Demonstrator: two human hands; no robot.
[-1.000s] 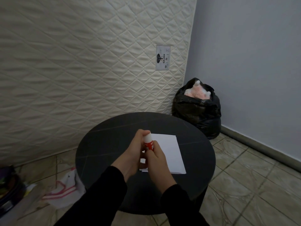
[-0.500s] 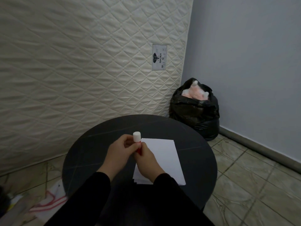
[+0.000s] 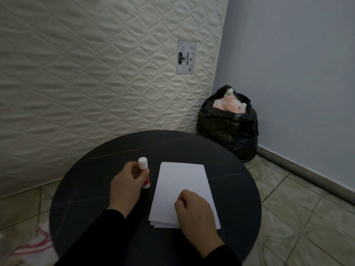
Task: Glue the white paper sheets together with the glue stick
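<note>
A stack of white paper sheets lies on the round black table, right of centre. My left hand is closed around a glue stick with a white cap on top and a red body. It stands upright just left of the sheets, its base at the tabletop. My right hand rests on the near part of the stack with its fingers curled in. I see nothing held in it.
A quilted cream mattress leans against the wall behind the table. A black bin bag with pink stuffing stands in the corner at the right. A white and red cloth lies on the tiled floor at the lower left.
Both hands held the glue stick together above the sheets. Now my left hand has carried it to the left, and my right hand has let go and dropped onto the stack.
</note>
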